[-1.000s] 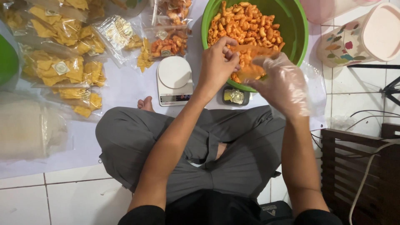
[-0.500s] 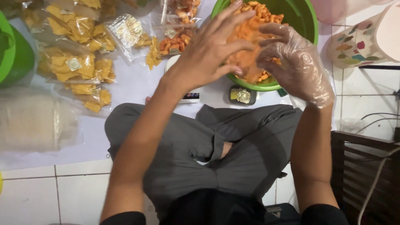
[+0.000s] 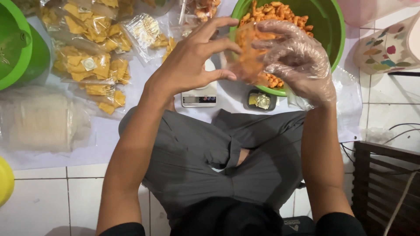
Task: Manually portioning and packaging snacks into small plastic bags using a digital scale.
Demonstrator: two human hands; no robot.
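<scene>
I sit cross-legged on a tiled floor. Between my hands is a small clear plastic bag partly filled with orange snack pieces, held in front of a big green bowl of the same orange snacks. My left hand is bare, fingers spread wide, its fingertips on the bag's left edge. My right hand wears a clear plastic glove and curls over the bag's right side. A small white digital scale lies just below my left hand, partly hidden by it.
Sealed bags of yellow chips lie at the upper left beside a green container. A stack of empty clear bags sits left. A small black tray is by the bowl, a patterned tub at right, a dark slatted crate lower right.
Both hands have lifted the bag up from the bowl's near rim. My left hand went from a pinch at the bag to widely spread fingers.
</scene>
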